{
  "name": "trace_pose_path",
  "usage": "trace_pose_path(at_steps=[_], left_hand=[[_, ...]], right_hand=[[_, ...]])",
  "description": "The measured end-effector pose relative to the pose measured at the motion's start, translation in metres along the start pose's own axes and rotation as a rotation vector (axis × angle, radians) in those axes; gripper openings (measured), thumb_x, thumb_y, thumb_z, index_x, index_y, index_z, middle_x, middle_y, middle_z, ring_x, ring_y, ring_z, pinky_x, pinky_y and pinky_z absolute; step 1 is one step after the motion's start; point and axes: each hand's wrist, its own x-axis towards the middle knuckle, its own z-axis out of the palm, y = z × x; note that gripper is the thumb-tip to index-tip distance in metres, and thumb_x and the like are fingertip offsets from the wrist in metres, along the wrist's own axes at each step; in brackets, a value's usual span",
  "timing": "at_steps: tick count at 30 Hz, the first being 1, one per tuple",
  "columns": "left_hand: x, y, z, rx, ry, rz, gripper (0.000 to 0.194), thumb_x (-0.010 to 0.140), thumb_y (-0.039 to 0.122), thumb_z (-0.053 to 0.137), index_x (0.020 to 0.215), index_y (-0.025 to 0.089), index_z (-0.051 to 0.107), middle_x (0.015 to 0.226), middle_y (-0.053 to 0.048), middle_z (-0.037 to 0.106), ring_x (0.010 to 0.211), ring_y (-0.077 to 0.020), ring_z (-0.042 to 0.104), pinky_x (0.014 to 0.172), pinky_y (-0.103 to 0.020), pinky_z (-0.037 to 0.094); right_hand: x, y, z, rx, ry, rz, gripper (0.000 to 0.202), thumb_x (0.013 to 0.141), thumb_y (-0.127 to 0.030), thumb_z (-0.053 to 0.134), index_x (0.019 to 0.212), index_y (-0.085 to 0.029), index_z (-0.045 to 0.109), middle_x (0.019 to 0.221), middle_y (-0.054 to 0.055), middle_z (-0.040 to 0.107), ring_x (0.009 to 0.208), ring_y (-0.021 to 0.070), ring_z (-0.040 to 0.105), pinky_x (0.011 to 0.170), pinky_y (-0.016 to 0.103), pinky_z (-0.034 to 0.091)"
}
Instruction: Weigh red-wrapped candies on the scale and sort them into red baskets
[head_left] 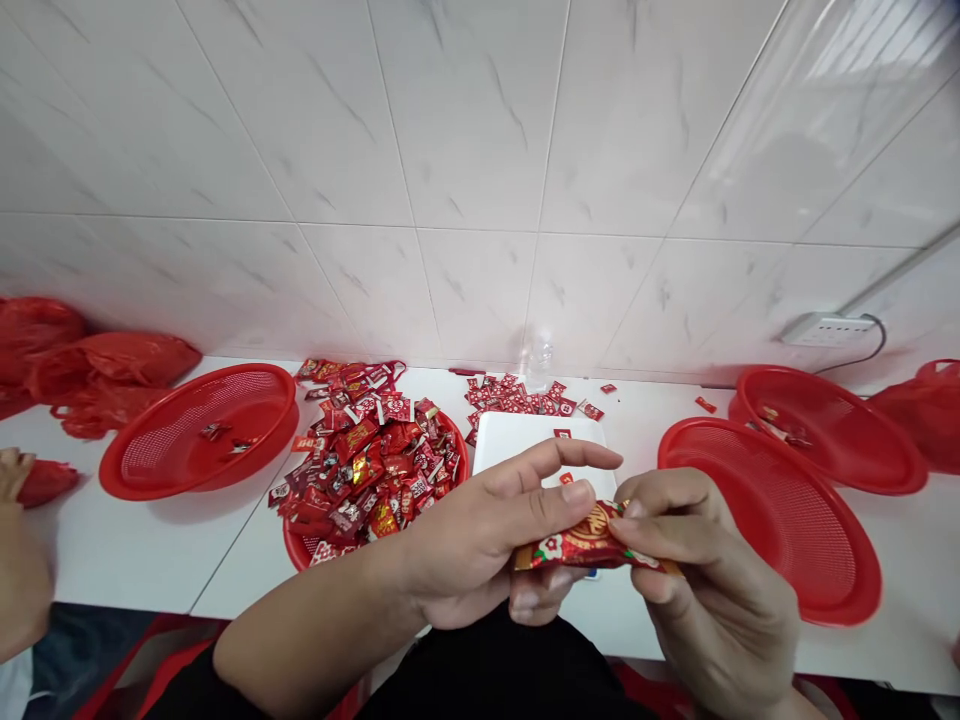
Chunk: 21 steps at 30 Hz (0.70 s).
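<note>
A red candy packet (581,537) with gold lettering and white flowers is held between both hands, above the table's front edge. My left hand (502,530) grips its left part, thumb on top and fingers beneath, index finger stretched out above. My right hand (705,570) pinches the packet's right end between thumb and fingers. Just beyond the hands lies a white tray (502,430) with a few small red packets on it, partly covered by my left hand. Left of my forearm, a heap of wrapped candies (375,465) fills a red basket (296,545).
Small red packets (517,395) lie scattered behind the tray near a clear plastic bottle (538,355). Red baskets stand at left (124,465) and right (832,545), with another basket (892,450) behind. Red bags (120,365) rest far left, near another person's arm (22,580). A power strip (825,328) is on the wall.
</note>
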Motion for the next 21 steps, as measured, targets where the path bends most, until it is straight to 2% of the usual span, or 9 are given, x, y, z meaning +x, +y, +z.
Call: trace_pose_path(at_steps=[9, 13, 21], left_hand=[[0.0020, 0.0074, 0.0025, -0.056, 0.010, -0.078, 0.025, 0.088, 0.032, 0.048, 0.112, 0.024, 0.048, 0.050, 0.009, 0.036, 0.035, -0.0016, 0.024, 0.036, -0.013, 0.017], [0.0029, 0.0088, 0.0016, -0.070, -0.017, -0.087, 0.023, 0.088, 0.032, 0.049, 0.110, 0.024, 0.049, 0.049, 0.009, 0.033, 0.035, -0.0019, 0.022, 0.036, -0.013, 0.015], [0.0019, 0.0099, -0.0008, -0.074, -0.068, -0.084, 0.022, 0.089, 0.032, 0.048, 0.109, 0.024, 0.048, 0.052, 0.008, 0.040, 0.035, -0.0010, 0.022, 0.038, -0.013, 0.016]], right_hand=[[-0.0030, 0.0063, 0.0010, 0.135, 0.018, 0.122, 0.019, 0.085, -0.029, 0.056, 0.102, -0.028, 0.064, 0.088, 0.004, 0.048, 0.084, 0.0161, 0.050, 0.067, 0.031, 0.048], [-0.0022, 0.0069, 0.0021, 0.149, 0.032, 0.126, 0.019, 0.085, -0.031, 0.055, 0.101, -0.030, 0.065, 0.086, 0.004, 0.048, 0.082, 0.0160, 0.049, 0.070, 0.032, 0.049], [-0.0008, 0.0065, 0.0043, 0.183, 0.034, 0.137, 0.019, 0.083, -0.030, 0.057, 0.100, -0.029, 0.066, 0.086, 0.004, 0.049, 0.080, 0.0156, 0.050, 0.067, 0.031, 0.050]])
